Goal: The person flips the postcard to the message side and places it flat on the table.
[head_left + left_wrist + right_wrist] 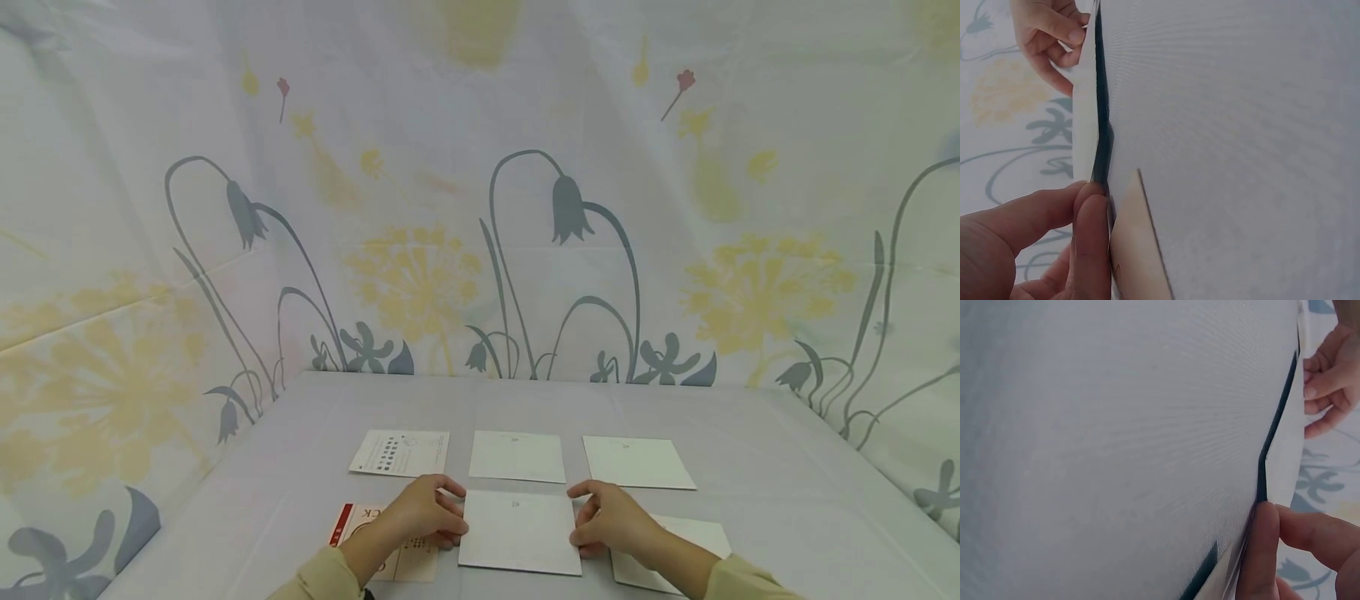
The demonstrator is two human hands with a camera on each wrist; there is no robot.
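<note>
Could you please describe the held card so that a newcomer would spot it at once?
On the pale tabletop, go to the nearer row of three. Its middle one is the white card. Unlike its neighbours, it has the left hand and right hand gripping opposite edges.

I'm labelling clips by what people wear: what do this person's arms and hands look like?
Both the left hand and right hand are bare, with no gloves and no rings visible. The left sleeve and right sleeve are plain pale yellow. A small dark bit shows by the left wrist, too little to identify.
</note>
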